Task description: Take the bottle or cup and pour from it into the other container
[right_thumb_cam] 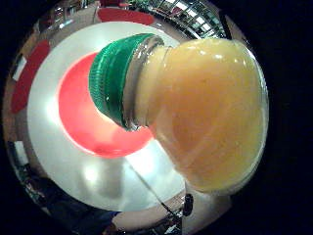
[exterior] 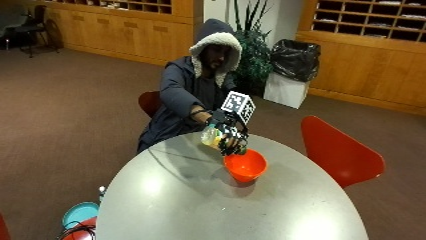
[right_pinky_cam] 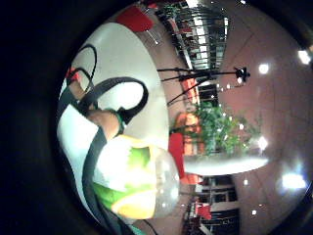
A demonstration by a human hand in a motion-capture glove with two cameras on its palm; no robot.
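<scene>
From the outside view I see the gloved right hand (exterior: 228, 131) over the round grey table (exterior: 200, 200), its fingers curled round a clear plastic bottle (exterior: 214, 136) of cloudy yellow juice. The bottle is tilted, with its neck down toward the orange bowl (exterior: 245, 165), which stands on the table just beside and below the hand. In the thumb side palm view the bottle (right_thumb_cam: 210, 112) fills much of the picture: a rounded, smooth shoulder, then a short neck and a ribbed green cap (right_thumb_cam: 115, 81) (the cap is on the neck). Behind the cap lies the bowl (right_thumb_cam: 93, 117), a smooth round shape, on the pale glossy tabletop (right_thumb_cam: 98, 181). The little finger side view shows the bottle's green and yellow label (right_pinky_cam: 129, 181). A red chair (exterior: 336, 150) stands beside the table.
</scene>
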